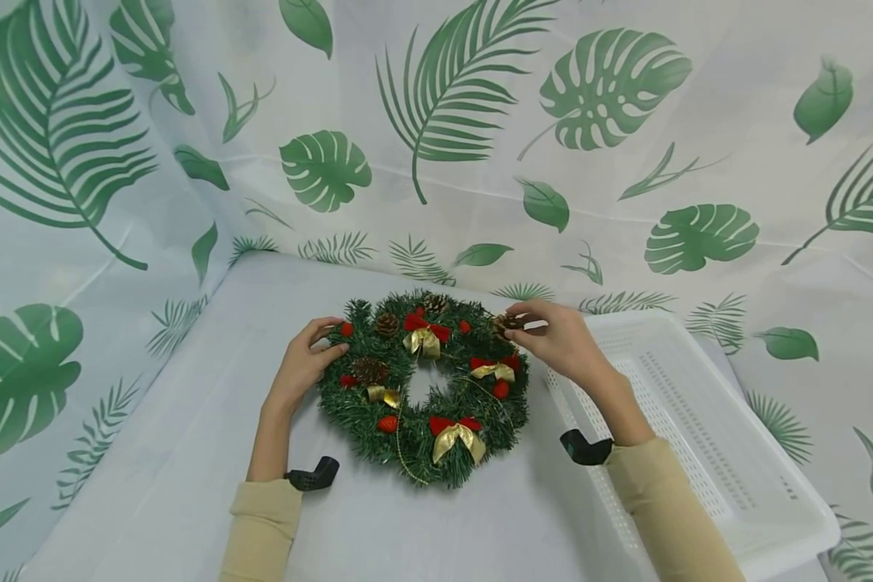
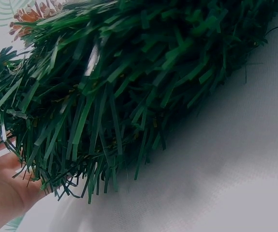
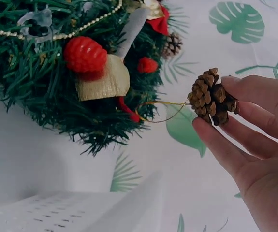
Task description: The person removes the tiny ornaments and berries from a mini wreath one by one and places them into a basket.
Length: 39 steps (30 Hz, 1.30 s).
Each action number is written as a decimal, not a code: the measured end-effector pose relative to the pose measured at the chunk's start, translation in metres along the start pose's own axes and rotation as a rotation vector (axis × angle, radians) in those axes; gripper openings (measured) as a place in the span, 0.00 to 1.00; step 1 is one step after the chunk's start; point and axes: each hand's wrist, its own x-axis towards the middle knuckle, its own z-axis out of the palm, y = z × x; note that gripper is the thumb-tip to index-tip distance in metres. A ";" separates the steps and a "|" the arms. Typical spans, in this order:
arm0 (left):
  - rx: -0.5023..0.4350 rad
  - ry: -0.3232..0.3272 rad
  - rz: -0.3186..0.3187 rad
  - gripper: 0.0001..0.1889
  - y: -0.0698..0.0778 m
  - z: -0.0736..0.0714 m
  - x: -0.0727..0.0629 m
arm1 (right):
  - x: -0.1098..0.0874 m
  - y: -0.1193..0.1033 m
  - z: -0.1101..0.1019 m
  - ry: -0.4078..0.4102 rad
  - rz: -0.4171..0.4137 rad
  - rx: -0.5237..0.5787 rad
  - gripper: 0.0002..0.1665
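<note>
A green artificial wreath [image 1: 425,465] lies on the white table, trimmed with red-and-gold bows [image 1: 458,436], red berries [image 1: 387,423], pine cones [image 1: 368,370] and a gold bead string. At its upper left rim my left hand [image 1: 301,361] holds the foliage between thumb and fingers; in the left wrist view the greenery hides part of them. Beside the upper right rim, my right hand [image 1: 562,338] pinches a brown pine cone [image 3: 207,99] between thumb and fingers. A thin gold loop [image 3: 160,112] runs from that cone towards the wreath's edge.
To the right stands a white perforated plastic basket [image 1: 786,477], close to my right forearm. Leaf-printed white cloth [image 1: 473,202] rises behind and at the left of the table [image 1: 189,436]. Each wrist carries a black camera mount [image 1: 585,447].
</note>
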 end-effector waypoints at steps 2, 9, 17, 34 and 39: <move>-0.001 0.003 0.007 0.30 -0.007 0.000 0.003 | -0.001 0.001 -0.002 0.002 0.006 -0.002 0.16; 0.003 0.002 0.029 0.32 -0.011 -0.001 0.005 | -0.008 0.002 -0.009 0.012 0.043 0.002 0.16; 0.005 -0.001 0.032 0.32 -0.011 -0.001 0.006 | -0.014 0.006 -0.017 0.036 0.067 0.013 0.17; -0.003 -0.009 -0.006 0.30 -0.003 -0.002 0.002 | -0.015 0.006 -0.018 0.042 0.121 0.057 0.19; -0.006 -0.011 -0.003 0.30 -0.004 -0.001 0.002 | -0.014 0.006 -0.015 0.022 0.112 0.042 0.18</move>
